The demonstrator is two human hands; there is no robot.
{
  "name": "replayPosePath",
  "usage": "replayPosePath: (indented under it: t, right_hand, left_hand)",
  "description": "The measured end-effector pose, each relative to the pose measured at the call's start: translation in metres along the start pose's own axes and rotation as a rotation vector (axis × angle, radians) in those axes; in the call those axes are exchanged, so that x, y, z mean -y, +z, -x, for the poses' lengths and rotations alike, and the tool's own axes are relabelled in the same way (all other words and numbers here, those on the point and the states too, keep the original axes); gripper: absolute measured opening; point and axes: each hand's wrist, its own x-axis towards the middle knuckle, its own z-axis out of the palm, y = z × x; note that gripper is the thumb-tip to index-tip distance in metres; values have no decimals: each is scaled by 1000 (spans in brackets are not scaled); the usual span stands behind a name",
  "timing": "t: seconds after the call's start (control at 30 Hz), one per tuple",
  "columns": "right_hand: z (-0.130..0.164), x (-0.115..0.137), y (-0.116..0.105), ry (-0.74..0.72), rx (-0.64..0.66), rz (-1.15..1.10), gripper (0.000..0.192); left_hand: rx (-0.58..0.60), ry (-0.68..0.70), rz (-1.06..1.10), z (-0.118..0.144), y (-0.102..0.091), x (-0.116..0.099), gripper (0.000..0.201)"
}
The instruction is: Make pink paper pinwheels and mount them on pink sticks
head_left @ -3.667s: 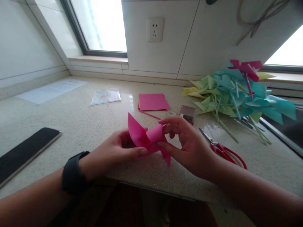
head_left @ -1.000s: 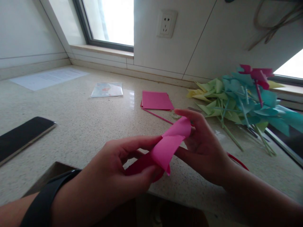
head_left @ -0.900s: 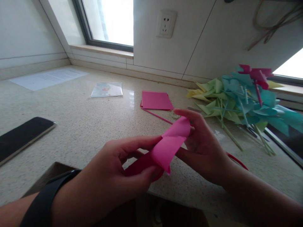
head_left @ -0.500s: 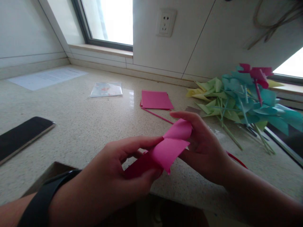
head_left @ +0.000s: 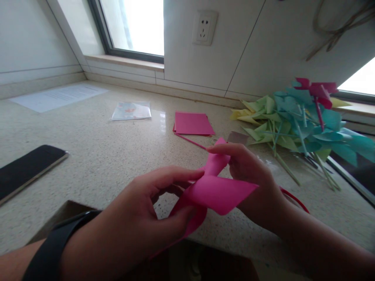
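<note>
- Head view: my left hand [head_left: 140, 218] pinches the pink paper pinwheel [head_left: 215, 189] at its centre, above the worktop [head_left: 111, 156] edge.
- My right hand [head_left: 249, 175] grips a curled flap beyond it.
- I judge folding partly done: flaps gathered, no stick fitted.
- Finished pinwheels [head_left: 295, 117] lie right of it; spare pink sheets [head_left: 193, 123] behind.

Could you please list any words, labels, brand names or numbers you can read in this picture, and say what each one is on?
No text here can be read.
White sheet at far left: faint printed lines, too small and blurred to read.
Clear packet: a coloured print, no legible words.
Phone and wall socket: no marking visible.
</note>
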Motion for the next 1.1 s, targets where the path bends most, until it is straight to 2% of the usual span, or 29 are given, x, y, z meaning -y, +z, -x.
replayPosePath:
  t: [0.1,0.3,0.43,0.57,0.67,0.8,0.87,0.97,1.1]
  right_hand:
    - [-1,3,-1,-75,-10,88,44]
    - [1,11,-4,-159,-60,406,29]
    - [1,13,-11,-259,25,509,13]
    - [0,11,-17,-399,83,567,14]
    - [-1,10,-20,-474,77,571,11]
    - [-3,11,-25,-585,133,595,9]
    - [-3,12,-27,-630,153,621,9]
    - [-2,13,-30,-670,164,658,7]
    - [-1,13,-30,-691,162,694,7]
  left_hand:
    - [9,0,-7,-1,-1,1,40]
    - [55,-37,-7,-3,-3,-1,36]
    - [59,-14,-72,1,-4,0,33]
    - [65,0,-122,5,-3,3,39]
    - [95,-41,-48,8,-3,2,49]
    - [79,-80,154,5,-5,-1,32]
    - [32,-127,270,2,-7,0,23]
    - [-36,-221,336,-3,-11,2,25]
    - [63,-342,355,-8,-14,4,37]
